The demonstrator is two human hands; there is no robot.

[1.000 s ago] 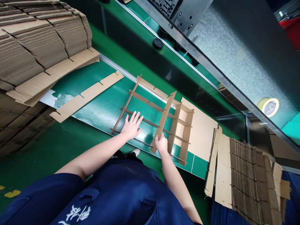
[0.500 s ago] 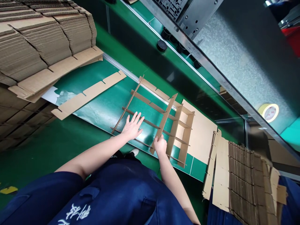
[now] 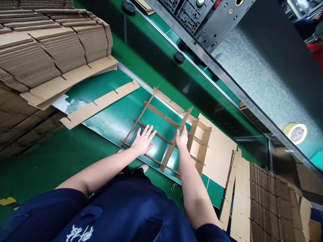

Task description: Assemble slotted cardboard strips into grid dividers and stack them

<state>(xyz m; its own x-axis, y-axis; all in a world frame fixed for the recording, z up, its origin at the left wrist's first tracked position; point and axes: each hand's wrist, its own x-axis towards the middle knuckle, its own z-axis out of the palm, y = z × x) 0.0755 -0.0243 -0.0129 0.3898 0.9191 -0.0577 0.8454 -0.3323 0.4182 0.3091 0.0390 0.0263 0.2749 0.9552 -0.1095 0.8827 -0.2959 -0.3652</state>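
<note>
A cardboard divider grid (image 3: 161, 115) of slotted strips lies on the green table. My left hand (image 3: 143, 140) is palm down over its left half, fingers spread, touching or just above a lengthwise strip. My right hand (image 3: 182, 137) is against a tilted cross strip (image 3: 168, 155), fingers stretched out and thumb up near a slot crossing; the palm side is partly hidden. To the right of that hand, further cross strips (image 3: 205, 148) stand upright in the grid. A loose slotted strip (image 3: 103, 102) lies flat to the left of the grid.
Stacked cardboard strips (image 3: 68, 50) rise at the left, more (image 3: 264, 198) at the lower right. A flat cardboard sheet (image 3: 218, 148) lies beside the grid. Beyond a metal-edged shelf (image 3: 234, 80) are a tape roll (image 3: 294, 133) and, nearer, a black round part (image 3: 179, 57).
My right hand has let go of the cross strip's near end and moved up along it towards its middle. My left hand stays spread over the grid. The view has shifted slightly.
</note>
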